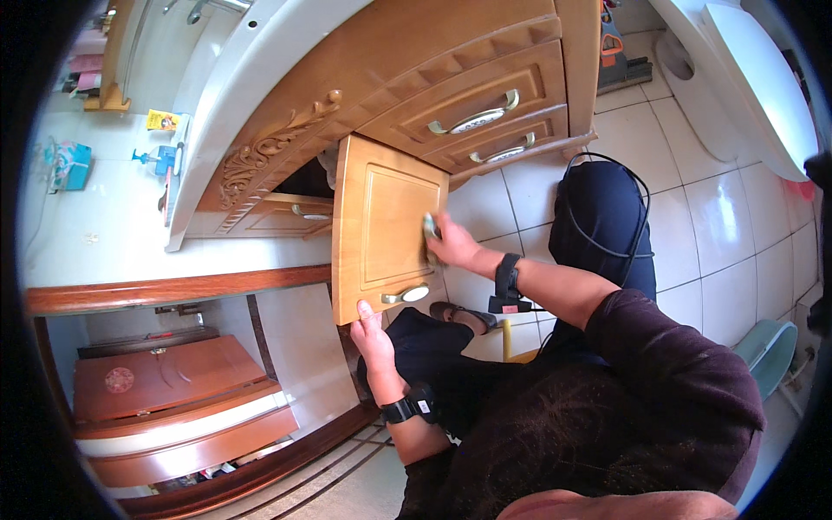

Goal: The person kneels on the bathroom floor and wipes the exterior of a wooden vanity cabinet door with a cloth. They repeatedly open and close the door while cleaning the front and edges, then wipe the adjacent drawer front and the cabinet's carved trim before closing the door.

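A light wooden cabinet door (396, 221) with a raised panel stands open in front of me. My left hand (372, 335) grips its near edge, thumb on the face, close to the metal-and-white handle (405, 294). At the door's right side, my right hand (455, 242) holds a small blurred cloth or pad (430, 239) against the panel; its exact kind cannot be made out. Behind the door, the wooden vanity cabinet (455, 71) shows two drawers with handles and a dark opening partly hidden by the door.
A white toilet (741, 84) stands at the upper right, beside a brush head (627, 73). My knee (601, 221) has a black cable over it. A green basin (767, 354) is at the right. A wooden doorway trim (182, 289) runs along the left.
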